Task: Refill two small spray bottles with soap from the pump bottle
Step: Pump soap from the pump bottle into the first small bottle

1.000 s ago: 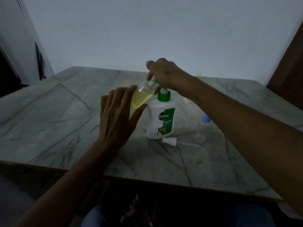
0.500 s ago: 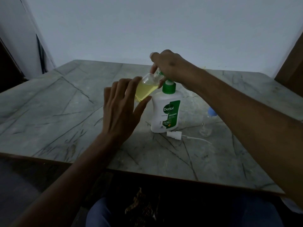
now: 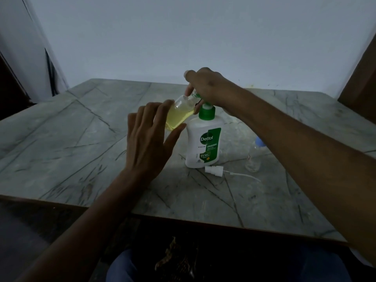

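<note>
The left hand (image 3: pixel 148 139) cradled the tilted spray bottle (image 3: pixel 178 113), fingers loosely spread; the right hand (image 3: pixel 207 86) curled over the pump bottle (image 3: pixel 203 143) head, mid-tabletop (image 3: pixel 81 139).

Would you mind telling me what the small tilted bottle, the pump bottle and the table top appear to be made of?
Small bottle: clear, probably plastic; the yellow soap shows through.
Pump bottle: opaque white glossy plastic, green collar, printed label.
Table top: grey-green stone or stone-look laminate, with dark veins and a soft sheen.
</note>
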